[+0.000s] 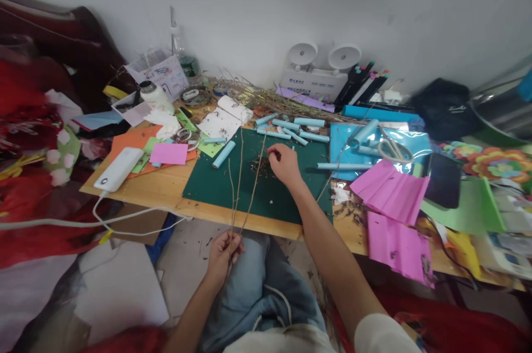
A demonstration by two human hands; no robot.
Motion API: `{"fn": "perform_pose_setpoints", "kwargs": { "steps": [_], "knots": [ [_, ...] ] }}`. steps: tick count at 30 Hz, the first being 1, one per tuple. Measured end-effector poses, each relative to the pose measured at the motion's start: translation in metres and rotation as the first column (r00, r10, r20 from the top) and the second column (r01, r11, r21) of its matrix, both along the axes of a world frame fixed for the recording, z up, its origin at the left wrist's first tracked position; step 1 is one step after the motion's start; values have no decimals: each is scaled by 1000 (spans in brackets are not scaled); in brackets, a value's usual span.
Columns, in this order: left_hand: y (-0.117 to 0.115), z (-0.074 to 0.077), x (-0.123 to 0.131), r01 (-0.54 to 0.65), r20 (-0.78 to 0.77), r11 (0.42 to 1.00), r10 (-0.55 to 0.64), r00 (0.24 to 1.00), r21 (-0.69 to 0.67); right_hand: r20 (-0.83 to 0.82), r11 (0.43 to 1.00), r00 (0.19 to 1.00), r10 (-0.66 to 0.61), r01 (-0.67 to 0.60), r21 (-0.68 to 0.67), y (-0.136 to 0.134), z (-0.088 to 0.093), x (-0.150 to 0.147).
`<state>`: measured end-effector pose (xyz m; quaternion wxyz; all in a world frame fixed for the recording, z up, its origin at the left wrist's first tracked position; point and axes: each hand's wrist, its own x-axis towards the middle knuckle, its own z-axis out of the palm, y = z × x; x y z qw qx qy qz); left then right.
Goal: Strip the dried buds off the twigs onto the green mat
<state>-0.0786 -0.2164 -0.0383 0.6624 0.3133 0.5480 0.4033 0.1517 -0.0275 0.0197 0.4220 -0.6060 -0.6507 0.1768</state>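
My left hand (224, 250), low in front of my lap, is closed around several thin dry twigs (239, 187). They fan upward past the table's front edge and over a dark green cutting mat (208, 178). My right hand (286, 164) is over the middle of the mat with its thumb and fingers pinched together. What the fingertips hold, if anything, is too small to make out. Beside them is a small heap of brown plant scraps (261, 168). Rolled light-blue paper tubes (310, 121) lie along the mat's back edge, and another blue tube (224, 154) rests at its left.
A white power bank (118, 169) with a cable sits at the left, near a pink sticky note (168, 153). Pleated pink paper (393, 189) and a dark phone (443, 180) are on the right. Behind stand a bundle of twigs (266, 99) and a white twin-headed lamp (318, 81).
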Motion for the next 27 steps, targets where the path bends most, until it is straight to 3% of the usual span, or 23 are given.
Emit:
{"fn": "perform_pose_setpoints", "kwargs": {
  "steps": [4,9,18,22,27],
  "knots": [
    [0,-2,-1,27,-2,1000,-27,1000,12,-163,999,986,-15,8,-40,2,-2,-3],
    [-1,-3,-1,20,-12,1000,-20,1000,7,-210,999,978,-3,-5,-39,2,-2,-5],
    [1,1,1,8,-4,1000,-8,1000,6,-5,993,993,119,-119,-28,-1,-1,-7],
    [0,2,2,-31,10,1000,31,999,-3,145,976,966,213,-204,-75,-2,-2,-9],
    [-1,1,2,-31,19,999,31,999,-15,296,966,922,249,-213,-150,-7,4,-12]
  ]
}}
